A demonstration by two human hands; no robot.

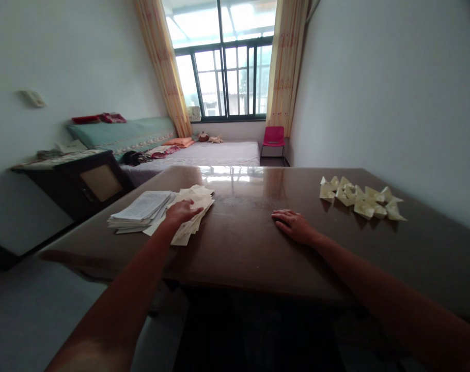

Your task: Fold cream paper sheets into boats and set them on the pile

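Note:
My left hand (182, 211) rests on a loose pile of cream paper sheets (198, 199), its fingers stretched over the top sheets. Whether it pinches any sheet does not show. Close by on the left lies a thicker stack of white printed paper (141, 205). My right hand (294, 225) lies palm down on the brown table (238, 248), fingers extended, with nothing in it. To its right stands a group of several folded cream paper shapes (361, 199) with pointed corners, set close together.
Beyond the glossy table is a bed (227, 152) below a window. A pink chair (273, 136) stands by the right wall. On the left is a dark cabinet (76, 181) with things on top.

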